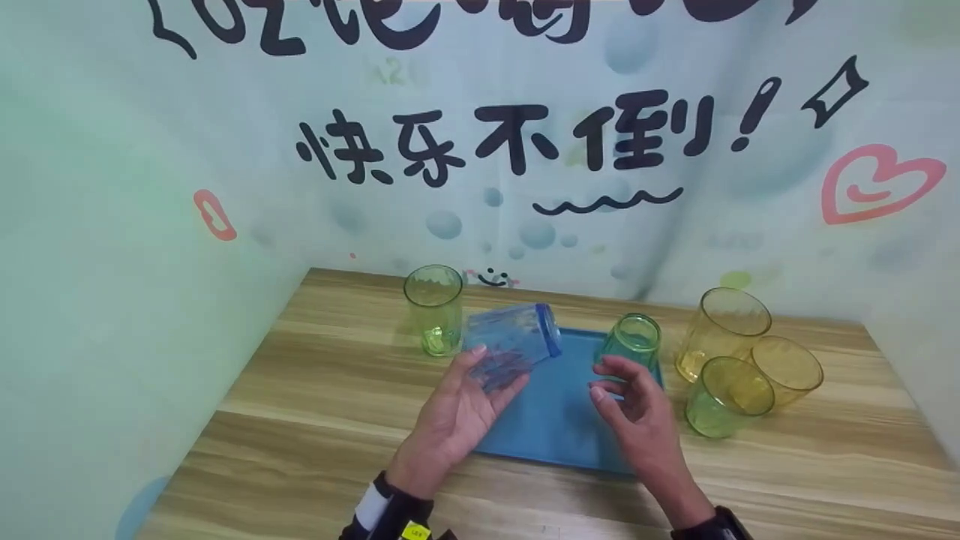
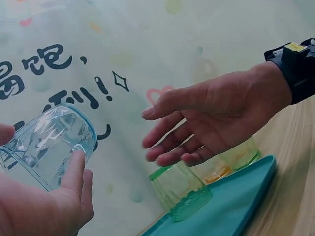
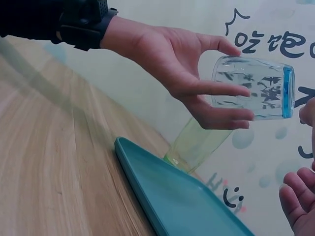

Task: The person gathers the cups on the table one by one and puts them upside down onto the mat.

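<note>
My left hand (image 1: 454, 420) holds a clear blue glass tumbler (image 1: 506, 341) in the air, fingers and thumb around its side. The tumbler lies tipped on its side, its thick blue base pointing right. In the right wrist view the left hand (image 3: 167, 61) grips the tumbler (image 3: 256, 88) from the left. My right hand (image 1: 645, 427) hovers over the right part of the blue tray (image 1: 555, 420), fingers loosely bent and holding nothing. Behind it a green glass (image 1: 634, 341) stands upside down on the tray, its lower part hidden by the fingers.
A yellow-green glass (image 1: 433, 311) stands upright left of the tray. On the right stand a tall amber glass (image 1: 694, 349), a second amber glass (image 1: 795, 367) and a yellow-green one (image 1: 716, 412), close together. A printed cloth (image 1: 480, 225) hangs behind the wooden table (image 1: 300, 420).
</note>
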A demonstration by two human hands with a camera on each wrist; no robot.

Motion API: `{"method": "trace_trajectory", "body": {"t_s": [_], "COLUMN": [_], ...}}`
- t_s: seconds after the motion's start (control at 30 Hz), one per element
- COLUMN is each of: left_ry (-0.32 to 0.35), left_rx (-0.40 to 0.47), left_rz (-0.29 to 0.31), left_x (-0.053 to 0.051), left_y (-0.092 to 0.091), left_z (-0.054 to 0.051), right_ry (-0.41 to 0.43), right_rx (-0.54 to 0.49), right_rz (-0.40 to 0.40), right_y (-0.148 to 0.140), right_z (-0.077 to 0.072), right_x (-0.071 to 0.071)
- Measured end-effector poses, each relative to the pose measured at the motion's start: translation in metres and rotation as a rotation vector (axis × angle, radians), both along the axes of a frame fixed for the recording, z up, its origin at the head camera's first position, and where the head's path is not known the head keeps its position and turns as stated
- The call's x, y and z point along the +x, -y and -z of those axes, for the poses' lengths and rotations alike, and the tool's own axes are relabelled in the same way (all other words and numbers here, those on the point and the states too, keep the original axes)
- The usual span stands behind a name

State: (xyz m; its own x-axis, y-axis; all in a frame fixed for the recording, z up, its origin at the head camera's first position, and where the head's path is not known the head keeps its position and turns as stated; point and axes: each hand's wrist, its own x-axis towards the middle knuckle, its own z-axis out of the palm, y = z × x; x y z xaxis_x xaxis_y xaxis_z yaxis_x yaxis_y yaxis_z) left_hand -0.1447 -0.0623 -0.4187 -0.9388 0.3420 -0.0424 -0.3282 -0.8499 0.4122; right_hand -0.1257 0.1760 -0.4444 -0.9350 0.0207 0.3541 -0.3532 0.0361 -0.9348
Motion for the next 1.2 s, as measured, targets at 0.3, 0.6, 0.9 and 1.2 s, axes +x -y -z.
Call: {"method": "trace_trajectory", "body": {"t_s": [0.3, 0.6, 0.9, 1.2], "left_ry": [0.071, 0.095, 0.067, 0.05], "left_rx": [-0.003, 0.006, -0.011, -0.013], "left_rz": [0.027, 0.053, 0.066, 0.086], "left_x": [0.002, 0.007, 0.014, 0.018], "left_y": [-0.01, -0.02, -0.032, -0.04], "left_z": [0.003, 0.007, 0.012, 0.013], "right_ry": [0.011, 0.037, 0.091, 0.14], "right_rx": [-0.007, -0.026, -0.121, -0.221], "right_rz": [-0.017, -0.024, -0.08, -0.099], "right_y": [0.004, 0.008, 0.014, 0.02], "right_z": [-0.003, -0.006, -0.007, -0.008], "right_x": [0.0, -0.001, -0.002, -0.002]}}
